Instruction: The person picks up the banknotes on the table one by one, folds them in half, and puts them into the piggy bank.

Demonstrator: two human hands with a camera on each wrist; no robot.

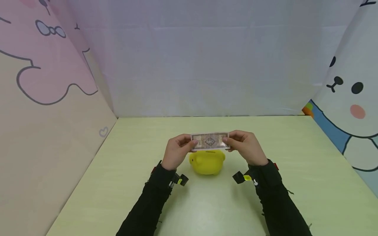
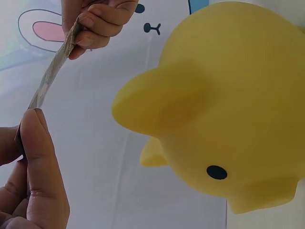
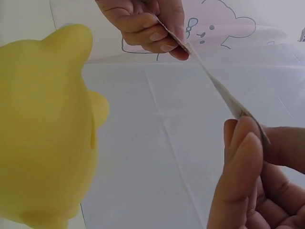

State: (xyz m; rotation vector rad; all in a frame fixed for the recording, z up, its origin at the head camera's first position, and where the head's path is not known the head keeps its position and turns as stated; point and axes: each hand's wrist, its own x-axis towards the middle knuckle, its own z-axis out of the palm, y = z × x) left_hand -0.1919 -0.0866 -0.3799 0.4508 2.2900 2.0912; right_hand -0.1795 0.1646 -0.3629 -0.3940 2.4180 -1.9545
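Hanging above the yellow piggy bank (image 1: 207,164) and apart from it, a printed banknote (image 1: 210,141) is spread lengthwise between a person's two hands. The left hand (image 1: 178,150) pinches one short end between thumb and fingers, toward the piggy bank's head end; the right hand (image 1: 247,147) pinches the other end likewise, toward its rear. The piggy bank stands upright on the pale desk (image 1: 206,213), the slot (image 1: 211,151) in its back showing just under the banknote's lower edge. Black sleeves (image 1: 144,205) reach in from the piggy bank's near side. Behind it hangs a white cloth (image 1: 206,65); cartoon-printed sheets (image 1: 53,82) flank it.
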